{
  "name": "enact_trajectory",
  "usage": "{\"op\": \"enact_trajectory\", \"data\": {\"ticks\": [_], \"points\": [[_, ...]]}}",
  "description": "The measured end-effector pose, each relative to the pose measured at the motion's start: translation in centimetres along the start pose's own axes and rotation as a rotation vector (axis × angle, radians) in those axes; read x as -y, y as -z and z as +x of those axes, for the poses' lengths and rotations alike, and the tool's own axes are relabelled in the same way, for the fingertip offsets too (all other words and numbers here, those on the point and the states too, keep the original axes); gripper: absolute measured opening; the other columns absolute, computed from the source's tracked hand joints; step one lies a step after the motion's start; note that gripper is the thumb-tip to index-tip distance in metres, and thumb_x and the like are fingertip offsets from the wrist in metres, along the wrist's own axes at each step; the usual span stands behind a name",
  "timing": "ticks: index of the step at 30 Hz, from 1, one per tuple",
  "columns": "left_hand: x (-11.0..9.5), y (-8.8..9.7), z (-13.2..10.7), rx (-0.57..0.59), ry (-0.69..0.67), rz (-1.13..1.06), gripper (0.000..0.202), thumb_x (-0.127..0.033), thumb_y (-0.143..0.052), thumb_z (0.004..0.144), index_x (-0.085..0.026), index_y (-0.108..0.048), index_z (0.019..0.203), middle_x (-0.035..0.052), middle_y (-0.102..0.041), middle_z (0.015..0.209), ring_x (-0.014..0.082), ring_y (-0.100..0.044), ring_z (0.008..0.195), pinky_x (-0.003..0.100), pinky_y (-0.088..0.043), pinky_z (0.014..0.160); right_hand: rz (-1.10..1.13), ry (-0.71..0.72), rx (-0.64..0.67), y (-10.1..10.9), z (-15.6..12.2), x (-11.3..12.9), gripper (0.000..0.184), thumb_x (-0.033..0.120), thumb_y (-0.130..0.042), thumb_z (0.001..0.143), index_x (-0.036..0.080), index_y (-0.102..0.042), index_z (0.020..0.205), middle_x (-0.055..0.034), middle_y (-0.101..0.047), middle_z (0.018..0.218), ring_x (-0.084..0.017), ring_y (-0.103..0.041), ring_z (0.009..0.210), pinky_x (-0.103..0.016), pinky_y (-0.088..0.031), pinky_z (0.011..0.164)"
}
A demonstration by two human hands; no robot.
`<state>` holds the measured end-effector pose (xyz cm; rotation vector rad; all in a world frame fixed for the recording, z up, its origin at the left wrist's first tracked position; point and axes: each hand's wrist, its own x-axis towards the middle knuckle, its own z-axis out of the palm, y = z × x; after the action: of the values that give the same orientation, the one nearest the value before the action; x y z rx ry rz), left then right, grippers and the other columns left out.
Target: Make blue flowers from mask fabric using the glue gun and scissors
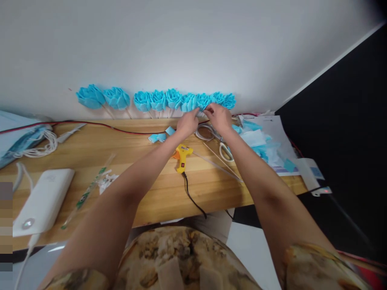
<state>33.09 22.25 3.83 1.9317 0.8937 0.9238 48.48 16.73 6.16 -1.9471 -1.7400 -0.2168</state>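
A row of blue handmade flowers [159, 100] on thin sticks leans against the wall at the back of the table. My left hand [188, 122] reaches to the base of one blue flower [203, 99] towards the row's right end, fingers closed there. From the other side my right hand [220, 117] pinches at the underside of the same flower, partly covering its neighbours. The exact grip and the stem between my fingertips are hidden. Below my hands lies a yellow hot glue gun [182, 158], with small blue scraps [157, 138] just left of my left wrist.
Scissors [225, 152], a thin stick [220, 156] and a coiled cable [205, 131] lie under my right forearm. Blue and white cut pieces [256, 139] cover paper at the right. A white power bank [45, 201] and a plastic wrapper [87, 193] are at the left.
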Motion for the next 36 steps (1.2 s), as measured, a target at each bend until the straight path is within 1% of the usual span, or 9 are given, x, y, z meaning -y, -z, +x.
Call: {"op": "enact_trajectory", "data": {"ticks": [3,6,12,15,20,25,29,32,36], "points": [[-0.1,0.1,-0.3,0.010,0.014,0.006,0.056,0.002,-0.052,0.081,-0.010,-0.070,0.132,0.0111,-0.078,0.095,0.0302,-0.070,0.104,0.039,-0.046,0.104,-0.031,-0.037,-0.035,-0.1,0.0,0.7,0.030,0.040,-0.052,0.100,0.020,-0.068,0.114,-0.0109,-0.079,0.095,-0.031,-0.072,0.091,-0.043,-0.053,0.083],[-0.7,0.4,-0.8,0.044,0.031,0.056,0.053,0.001,-0.051,0.083,-0.011,-0.071,0.131,0.0110,-0.078,0.096,0.0299,-0.070,0.103,0.040,-0.047,0.102,-0.066,-0.021,-0.042,-0.3,0.3,1.0,0.036,0.037,-0.051,0.100,0.018,-0.062,0.129,-0.0110,-0.079,0.095,-0.032,-0.073,0.091,-0.043,-0.053,0.082],[-2.2,2.4,-3.4,0.120,-0.001,0.032,0.035,-0.004,-0.054,0.085,-0.017,-0.083,0.100,0.0048,-0.074,0.074,0.0255,-0.069,0.085,0.036,-0.050,0.092,-0.215,0.043,0.034,0.1,1.1,1.0,0.037,0.036,-0.050,0.100,0.019,-0.066,0.129,-0.0124,-0.079,0.091,-0.032,-0.072,0.087,-0.042,-0.052,0.080],[-3.6,3.6,-6.2,0.156,-0.015,-0.016,0.035,-0.007,-0.054,0.085,-0.020,-0.083,0.100,0.0013,-0.069,0.065,0.0208,-0.065,0.069,0.033,-0.051,0.081,-0.275,0.054,0.074,0.4,1.4,1.0,0.036,0.038,-0.055,0.098,0.019,-0.069,0.125,-0.0140,-0.078,0.087,-0.034,-0.071,0.087,-0.043,-0.051,0.080],[-7.2,6.2,-12.9,0.267,-0.051,-0.171,0.031,-0.012,-0.058,0.087,-0.026,-0.084,0.098,-0.0012,-0.066,0.059,0.0166,-0.057,0.053,0.030,-0.049,0.070,-0.310,0.117,0.113,0.2,1.8,1.0,0.038,0.039,-0.052,0.100,0.016,-0.070,0.125,-0.0175,-0.078,0.088,-0.035,-0.073,0.088,-0.046,-0.052,0.082],[-10.0,9.2,-18.7,0.355,-0.097,-0.178,0.029,-0.024,-0.060,0.092,-0.033,-0.083,0.108,0.0013,-0.073,0.068,0.0203,-0.065,0.060,0.032,-0.049,0.067,-0.368,0.070,0.141,-0.3,2.2,1.4,0.036,0.035,-0.052,0.102,0.012,-0.069,0.124,-0.0211,-0.079,0.096,-0.039,-0.075,0.093,-0.050,-0.053,0.082],[-9.9,10.6,-21.2,0.363,-0.128,-0.083,0.034,-0.026,-0.054,0.095,-0.039,-0.081,0.112,0.0034,-0.082,0.090,0.0233,-0.075,0.079,0.033,-0.052,0.072,-0.398,0.059,0.144,-0.2,2.4,2.0,0.038,0.037,-0.049,0.104,0.011,-0.070,0.122,-0.0221,-0.078,0.096,-0.041,-0.075,0.094,-0.051,-0.054,0.081],[-9.1,11.1,-22.2,0.356,-0.129,-0.069,0.035,-0.026,-0.053,0.096,-0.039,-0.081,0.113,0.0035,-0.082,0.099,0.0231,-0.076,0.081,0.033,-0.053,0.073,-0.374,0.031,0.156,0.9,2.4,2.5,0.041,0.040,-0.048,0.105,0.011,-0.072,0.120,-0.0216,-0.078,0.095,-0.041,-0.075,0.095,-0.053,-0.054,0.082],[-8.0,11.6,-23.3,0.329,-0.105,-0.098,0.032,-0.028,-0.055,0.097,-0.035,-0.081,0.114,0.0035,-0.083,0.097,0.0207,-0.075,0.072,0.032,-0.054,0.073,-0.134,0.043,0.072,3.9,0.7,2.8,0.044,0.045,-0.046,0.106,0.018,-0.065,0.135,-0.0087,-0.078,0.084,-0.030,-0.076,0.089,-0.045,-0.054,0.088]]}}
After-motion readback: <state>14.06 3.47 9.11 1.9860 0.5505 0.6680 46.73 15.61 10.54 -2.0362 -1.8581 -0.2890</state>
